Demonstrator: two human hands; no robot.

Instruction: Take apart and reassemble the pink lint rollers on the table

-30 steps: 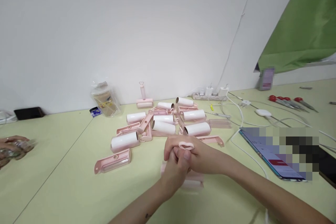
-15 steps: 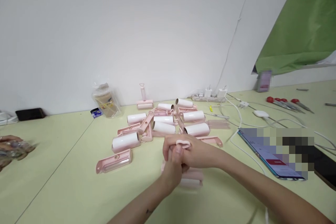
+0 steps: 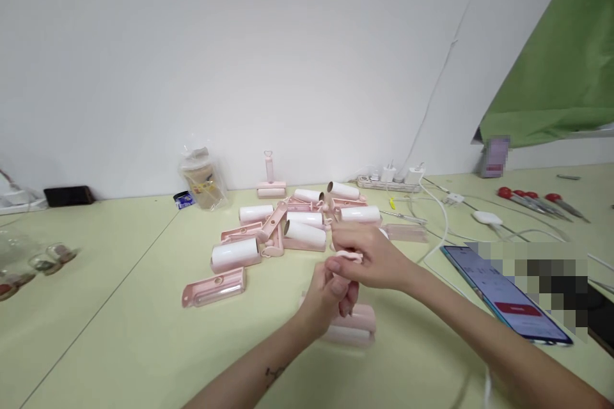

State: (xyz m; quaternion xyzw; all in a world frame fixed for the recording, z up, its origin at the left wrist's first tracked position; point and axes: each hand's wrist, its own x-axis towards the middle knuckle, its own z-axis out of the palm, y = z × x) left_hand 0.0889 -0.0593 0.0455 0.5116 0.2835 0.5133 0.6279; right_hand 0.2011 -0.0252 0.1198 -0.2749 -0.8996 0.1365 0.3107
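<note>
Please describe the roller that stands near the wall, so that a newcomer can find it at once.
Look where the white wall meets the table. There, between the clear bag and the power strip, stands the pink roller. Its handle points straight up to a heart-shaped loop, while the white rolls in front lie on their sides.

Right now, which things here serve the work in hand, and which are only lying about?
In the work, it seems:
front pink roller, right hand at its loop
white rolls
open pink cases

Probably just lying about:
blue-edged phone
bagged cup
red-ended tools
power strip
</note>
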